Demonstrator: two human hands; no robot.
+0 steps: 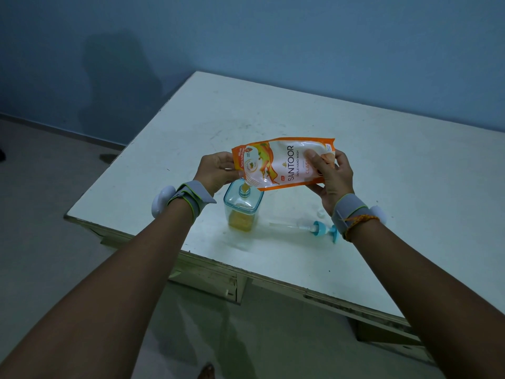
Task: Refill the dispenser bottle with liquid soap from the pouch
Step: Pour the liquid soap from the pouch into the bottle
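Here's the desk (355, 165), and the dispenser bottle (242, 207) stands upright on it, close to the near edge and left of centre. Directly above its open neck hangs the pouch (284, 163), held sideways in the air, its lower left corner dipping right over the bottle's mouth. Soap (240, 221) sits in the bottom of the bottle. The left hand (217, 169) is at the pouch's left end, the right hand (329, 175) at its right end, pouch between them. To the right of the bottle, the pump head (314, 228) lies flat on the desk, partly under the right wrist, tube pointing towards the bottle. Behind the desk, the wall (300, 36); floor (41, 201) to the left and in front.
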